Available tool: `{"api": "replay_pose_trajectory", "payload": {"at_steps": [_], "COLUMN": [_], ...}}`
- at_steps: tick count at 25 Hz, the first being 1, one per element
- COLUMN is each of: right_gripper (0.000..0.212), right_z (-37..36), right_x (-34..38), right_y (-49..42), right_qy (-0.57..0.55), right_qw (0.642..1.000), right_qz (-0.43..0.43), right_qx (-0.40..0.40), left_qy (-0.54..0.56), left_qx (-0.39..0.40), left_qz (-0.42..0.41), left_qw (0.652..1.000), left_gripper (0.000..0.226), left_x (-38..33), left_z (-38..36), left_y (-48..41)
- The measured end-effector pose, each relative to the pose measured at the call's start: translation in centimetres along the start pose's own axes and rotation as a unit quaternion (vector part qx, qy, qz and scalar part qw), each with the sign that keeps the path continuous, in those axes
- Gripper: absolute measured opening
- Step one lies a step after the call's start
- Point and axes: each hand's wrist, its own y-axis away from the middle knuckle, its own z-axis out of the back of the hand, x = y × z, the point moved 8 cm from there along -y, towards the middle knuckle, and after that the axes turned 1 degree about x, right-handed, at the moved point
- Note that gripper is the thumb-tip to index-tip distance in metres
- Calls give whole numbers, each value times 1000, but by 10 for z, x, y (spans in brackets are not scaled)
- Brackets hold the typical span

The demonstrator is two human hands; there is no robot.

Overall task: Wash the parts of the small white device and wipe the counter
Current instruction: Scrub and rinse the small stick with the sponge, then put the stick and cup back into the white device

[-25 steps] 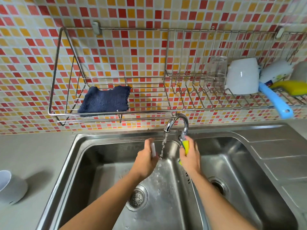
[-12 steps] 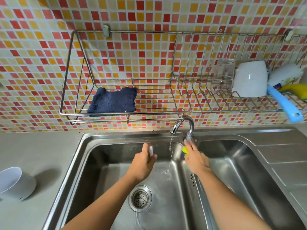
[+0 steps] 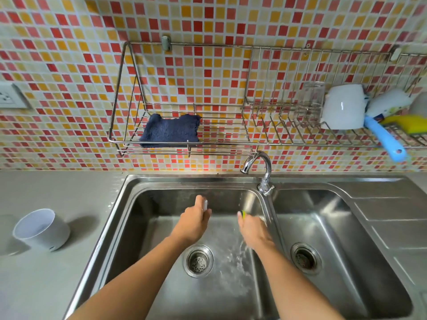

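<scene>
Grip: left hand (image 3: 193, 224) pinches white part (image 3: 205, 205), right hand (image 3: 253, 229) clasps yellow-green item (image 3: 243, 213) | rack (image 3: 124, 88): blue cloth (image 3: 169, 131) | sink (image 3: 131, 199): splashing water (image 3: 239, 255)

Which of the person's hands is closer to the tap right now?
The right hand. It is just below the tap, holding a yellow-green item. The left hand is farther left, gripping a small white part.

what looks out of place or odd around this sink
Nothing looks spilled or damaged. Only the blue brush stands out: its handle sticks out past the front rail of the wire rack, on the right.
</scene>
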Motion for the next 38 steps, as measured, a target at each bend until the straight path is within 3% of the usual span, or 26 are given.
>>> {"api": "replay_pose_trajectory", "payload": {"at_steps": [7, 9, 12, 14, 17, 19, 22, 25, 27, 29, 32, 35, 38], "right_gripper": [50, 46, 32, 40, 45, 45, 48, 50, 53, 53, 49, 29, 12], "right_z": [63, 67, 88, 121, 190, 228, 246, 225, 199, 183, 184, 214, 224], "right_x": [44, 44, 60, 78, 120, 137, 166, 192, 195, 191, 182, 184, 186], "right_y": [40, 51, 61, 64, 78, 66, 22, -16, -39, -55, -66, -34, 44], "right_qy": [-118, -194, -390, -506, -567, -551, -417, -184, -14, 88, 109, -11, -86], "right_qw": [991, 981, 919, 855, 790, 796, 883, 968, 991, 990, 993, 976, 894], "right_qz": [11, 12, 55, 112, 231, 251, 201, 167, 130, 92, 44, 116, 249], "right_qx": [-59, -20, 11, 17, 27, -14, -77, -38, 19, 57, 24, -186, -363], "left_qy": [-36, -5, 59, 80, 104, 121, 141, 163, 167, 165, 145, 106, 85], "left_qx": [-21, -30, -50, -63, -78, -86, -109, -118, -127, -133, -145, -165, -185], "left_qz": [-2, -4, -16, -28, -50, -64, -77, -77, -85, -99, -125, -122, -94], "left_qw": [999, 1000, 997, 994, 990, 987, 981, 977, 974, 972, 971, 973, 975], "left_gripper": [20, 16, 18, 18, 16, 12, 10, 9, 9, 8, 8, 14, 14], "left_x": [-6, -5, -2, -4, -11, -16, -22, -23, -21, -18, -17, -14, -5], "left_z": [17, 25, 42, 54, 67, 75, 94, 108, 116, 122, 124, 122, 118], "left_y": [18, 23, 28, 31, 37, 41, 49, 56, 59, 62, 65, 62, 54]}}
